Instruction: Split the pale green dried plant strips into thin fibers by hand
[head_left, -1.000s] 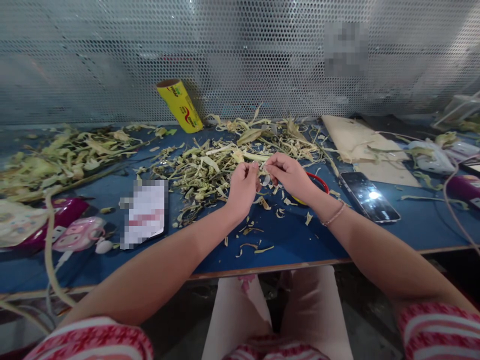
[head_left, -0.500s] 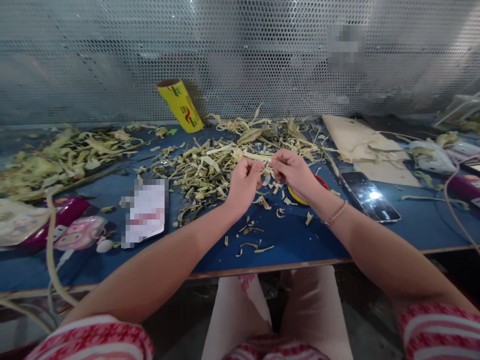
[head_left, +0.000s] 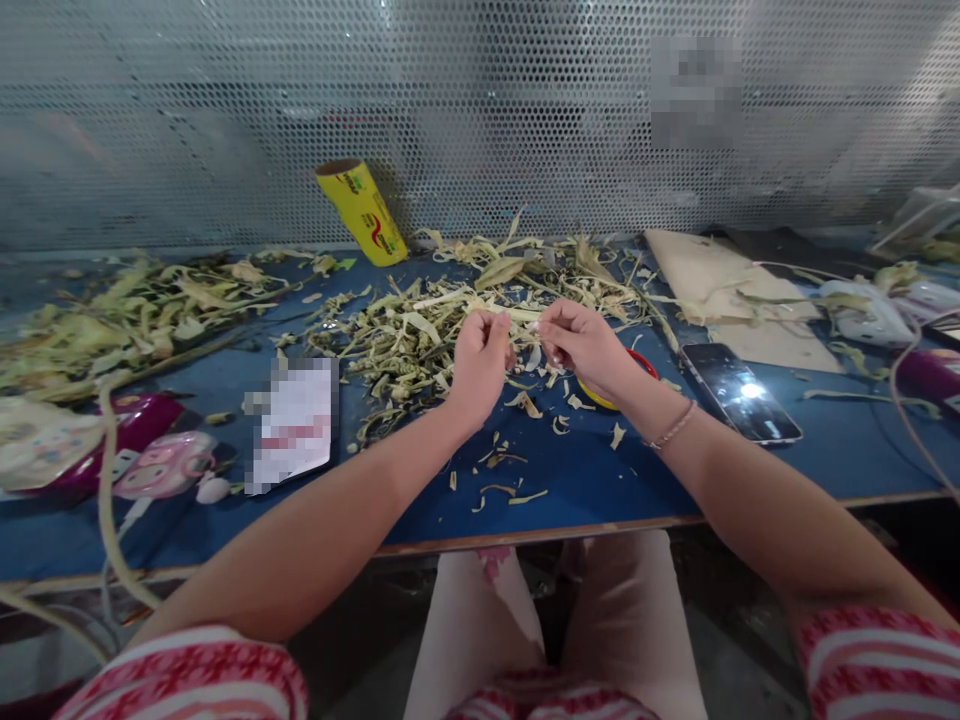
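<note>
Two bare hands meet above the middle of the blue table (head_left: 600,490), just in front of a heap of pale green strips (head_left: 420,340). The left hand (head_left: 478,365) and the right hand (head_left: 581,345) each pinch one end of a thin pale strip (head_left: 525,322), fingers closed on it, so it spans the small gap between them. A red-rimmed yellow bowl (head_left: 634,375) sits partly hidden under the right wrist. A dark phone (head_left: 739,392) lies to the right of it, near a sheet of brown cardboard (head_left: 720,280). A yellow roll (head_left: 362,211) leans against the perforated metal screen (head_left: 480,110) at the far edge. More green trimmings (head_left: 127,315) lie at far left, with a pink case (head_left: 161,465) nearer.
</note>
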